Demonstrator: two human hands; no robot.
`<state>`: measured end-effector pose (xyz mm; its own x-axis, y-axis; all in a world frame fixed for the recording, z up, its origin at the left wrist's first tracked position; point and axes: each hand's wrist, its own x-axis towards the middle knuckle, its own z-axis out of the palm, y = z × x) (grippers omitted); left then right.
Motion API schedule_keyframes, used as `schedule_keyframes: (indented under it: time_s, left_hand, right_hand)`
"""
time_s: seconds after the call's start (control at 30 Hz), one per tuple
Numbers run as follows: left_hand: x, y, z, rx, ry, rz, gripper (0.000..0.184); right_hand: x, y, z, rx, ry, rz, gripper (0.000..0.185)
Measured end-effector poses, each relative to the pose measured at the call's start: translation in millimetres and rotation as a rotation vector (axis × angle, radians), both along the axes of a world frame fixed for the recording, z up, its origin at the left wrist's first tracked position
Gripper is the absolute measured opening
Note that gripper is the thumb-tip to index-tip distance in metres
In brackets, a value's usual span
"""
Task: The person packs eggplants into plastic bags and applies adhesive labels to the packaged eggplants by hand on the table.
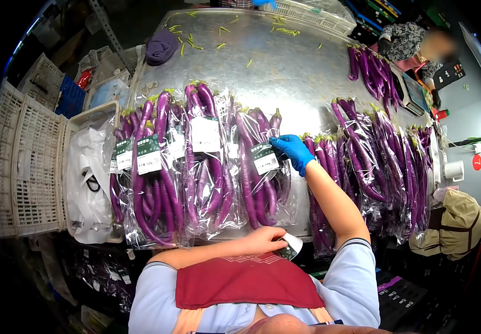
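My right hand, in a blue glove, is at the upper right corner of a green-and-white label, its fingers closed on that edge. The label lies against a clear bag of long purple eggplants. My bare left hand is close to my apron at the table's front edge, fingers closed on a small roll of labels with a pale backing. To the left lie bagged eggplants bearing similar labels. To the right, more bagged eggplants show no labels on the sides I see.
Green stem bits and a dark purple cloth lie on the metal table. White crates and a bin of plastic bags stand at left. Loose eggplants and co-workers are at right.
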<state>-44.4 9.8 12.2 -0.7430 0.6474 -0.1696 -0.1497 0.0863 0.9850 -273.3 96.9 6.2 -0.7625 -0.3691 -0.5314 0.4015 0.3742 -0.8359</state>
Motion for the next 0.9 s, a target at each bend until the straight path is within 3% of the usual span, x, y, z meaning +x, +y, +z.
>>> schedule_keyframes:
  time_s: [0.13, 0.3, 0.37, 0.6, 0.7, 0.73, 0.83, 0.87, 0.9]
  left_hand:
    - [-12, -3, 15, -0.025, 0.064, 0.109, 0.024]
    - [-28, -7, 19, -0.117, 0.037, 0.294, 0.023]
    - [-29, -7, 13, 0.007, -0.087, 0.294, 0.023]
    - [-24, 4, -6, 0.273, -0.285, 0.237, 0.025]
    - [-31, -1, 3, -0.157, 0.196, 0.334, 0.024]
    - [-35, -1, 7, -0.25, 0.479, 0.419, 0.022]
    - [-41, -4, 23, -0.376, 0.649, 0.573, 0.019]
    - [-42, -4, 27, -0.409, 0.524, 0.529, 0.02]
    - [-44, -5, 27, -0.455, 0.6, 0.56, 0.02]
  right_hand:
    - [-12, 6, -11, 0.069, -0.072, 0.027, 0.032]
    - [-18, -2, -9, 0.28, 0.316, 0.271, 0.037]
    - [-21, -4, -9, 0.329, 0.51, 0.334, 0.038]
    - [-33, -3, -12, 0.235, 0.356, 0.321, 0.043]
    - [-35, -15, -10, 0.271, 0.312, 0.376, 0.042]
    - [-35, -19, -9, 0.305, 0.305, 0.404, 0.041]
    - [-33, -24, -9, 0.135, 0.241, 0.453, 0.033]
    - [-33, -25, -6, 0.085, 0.193, 0.423, 0.025]
    - [-33, -25, -7, 0.039, 0.2, 0.433, 0.024]
